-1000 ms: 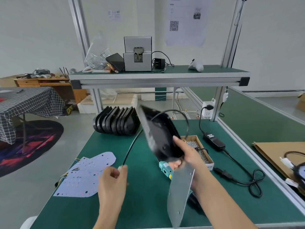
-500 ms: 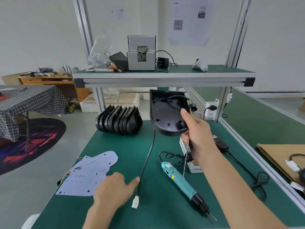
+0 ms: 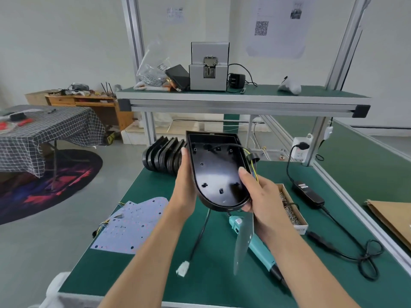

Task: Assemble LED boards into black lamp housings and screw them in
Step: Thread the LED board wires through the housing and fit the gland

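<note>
Black lamp housing [image 3: 216, 174] — green bench mat [image 3: 155, 270] — teal screwdriver [image 3: 255, 243].

2 hands [image 3: 186, 187] [image 3: 262, 196], 1 held housing [image 3: 216, 174], approx. 7 stacked housings [image 3: 163, 155], 1 screwdriver [image 3: 255, 243], 1 screw box [image 3: 291, 207].

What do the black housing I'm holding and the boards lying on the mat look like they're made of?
The black housing looks like moulded plastic or painted cast metal; its glossy inner face shows soft reflections and moulded-in bosses, so I can't settle which. The LED boards look like thin, flat sheet, probably metal-backed circuit board with a matte white coating, judging by their dotted faces. The green mat looks like matte rubber.
</note>
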{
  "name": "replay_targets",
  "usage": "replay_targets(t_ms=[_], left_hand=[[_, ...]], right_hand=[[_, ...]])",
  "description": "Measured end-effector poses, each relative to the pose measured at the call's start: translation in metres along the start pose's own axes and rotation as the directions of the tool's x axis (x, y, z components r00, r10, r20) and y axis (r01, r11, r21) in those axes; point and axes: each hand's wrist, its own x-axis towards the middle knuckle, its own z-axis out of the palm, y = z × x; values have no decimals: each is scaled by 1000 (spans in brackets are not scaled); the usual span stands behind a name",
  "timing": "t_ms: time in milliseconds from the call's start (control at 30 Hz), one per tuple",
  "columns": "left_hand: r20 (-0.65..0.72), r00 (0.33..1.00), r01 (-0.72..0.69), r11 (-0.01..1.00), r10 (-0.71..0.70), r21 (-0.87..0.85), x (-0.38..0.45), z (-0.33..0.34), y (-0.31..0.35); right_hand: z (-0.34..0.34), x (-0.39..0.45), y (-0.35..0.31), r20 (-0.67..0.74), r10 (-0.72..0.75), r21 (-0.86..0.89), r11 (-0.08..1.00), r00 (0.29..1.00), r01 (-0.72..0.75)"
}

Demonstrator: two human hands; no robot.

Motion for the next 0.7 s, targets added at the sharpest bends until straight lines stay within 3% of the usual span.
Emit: replay_targets(t_ms=[233,400,533,700], left_hand=[[124,986,144,939,-110,-312,-9,-12,-23],[158,973,209,932,-168,-295,-15,-21,-23],[35,987,160,943,-157,-292,-22,-21,-29],[49,976,219,931,-214,-291,-31,-22,-36]], right_hand=[[5,-16,20,57,37,87,995,998,-42],[-2,-15,33,104,163,-63,986,981,-157],[-9,-10,43,27,59,-149,987,998,-55],[-6,-8,39,-32,-189,-317,933,982,169]])
